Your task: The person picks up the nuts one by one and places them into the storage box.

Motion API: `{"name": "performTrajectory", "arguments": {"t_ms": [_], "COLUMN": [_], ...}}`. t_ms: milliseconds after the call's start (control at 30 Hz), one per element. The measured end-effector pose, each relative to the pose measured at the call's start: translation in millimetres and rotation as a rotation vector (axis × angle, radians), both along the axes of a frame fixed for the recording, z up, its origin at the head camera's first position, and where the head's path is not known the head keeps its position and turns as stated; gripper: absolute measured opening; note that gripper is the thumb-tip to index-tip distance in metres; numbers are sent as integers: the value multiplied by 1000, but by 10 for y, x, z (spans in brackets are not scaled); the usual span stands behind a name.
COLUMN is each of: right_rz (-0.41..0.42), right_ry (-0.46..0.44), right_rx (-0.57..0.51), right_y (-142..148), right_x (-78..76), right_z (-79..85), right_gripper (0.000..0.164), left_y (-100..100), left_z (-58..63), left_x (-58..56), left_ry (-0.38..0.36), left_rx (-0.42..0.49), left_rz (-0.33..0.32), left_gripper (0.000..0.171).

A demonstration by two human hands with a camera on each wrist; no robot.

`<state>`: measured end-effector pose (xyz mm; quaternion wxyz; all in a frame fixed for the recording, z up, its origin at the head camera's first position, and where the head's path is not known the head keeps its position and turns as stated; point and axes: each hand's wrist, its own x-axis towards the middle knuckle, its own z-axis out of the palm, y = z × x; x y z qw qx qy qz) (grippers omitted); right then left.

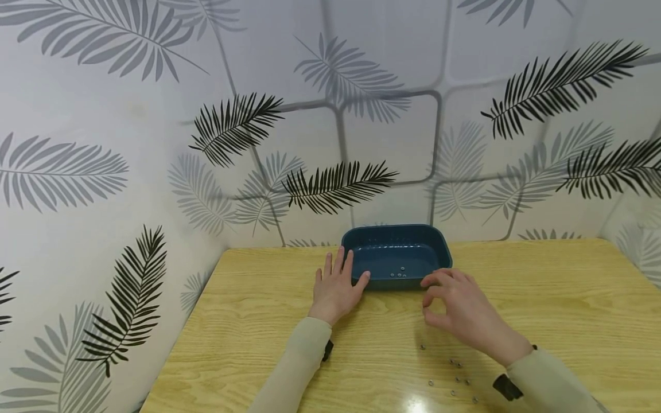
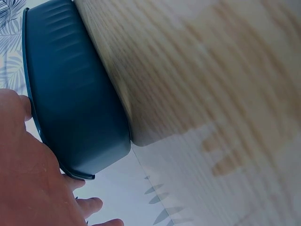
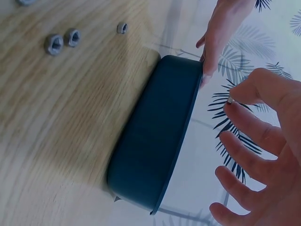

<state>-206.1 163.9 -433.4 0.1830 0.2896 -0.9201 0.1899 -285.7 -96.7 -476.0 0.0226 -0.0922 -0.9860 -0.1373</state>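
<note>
A dark blue rectangular tray (image 1: 395,284) stands on the table against the wall, with several small metal nuts (image 1: 399,275) on its floor near the front. My left hand (image 1: 337,291) rests on its left front corner, fingers spread; in the left wrist view the hand (image 2: 37,174) lies along the rim. My right hand (image 1: 467,312) is raised by the front right corner. Between its thumb and forefinger it pinches a tiny metal nut (image 3: 230,100), mostly hidden by the fingertips. The other fingers (image 3: 244,155) are spread and loosely bent.
Several loose nuts (image 1: 458,380) lie scattered on the wooden table (image 1: 248,321), in front of the tray and near my right wrist. Behind the table rises a wall (image 1: 387,137) with a leaf pattern.
</note>
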Motion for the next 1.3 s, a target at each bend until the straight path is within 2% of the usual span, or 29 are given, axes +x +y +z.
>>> {"name": "performTrajectory", "arguments": {"t_ms": [333,700,1100,1300], "right_rz": [-37,-119,-166,-201], "right_ry": [20,27,26,-13], "right_rx": [-37,-62,-98,-83], "right_y": [3,-66,-120,-166], "right_x": [-165,-402,-653,-792], "right_z": [-9,-25,-64,-86], "right_gripper": [14,10,5,6], "left_y": [1,3,1,4], "left_z": [-15,54,-6,-30], "left_x": [-15,39,-5,-31], "left_ry": [-15,4,4,-9], "left_rx": [-9,31,22,-3], "left_rz": [4,-4,-4,6], "left_gripper": [76,74,74,75]}}
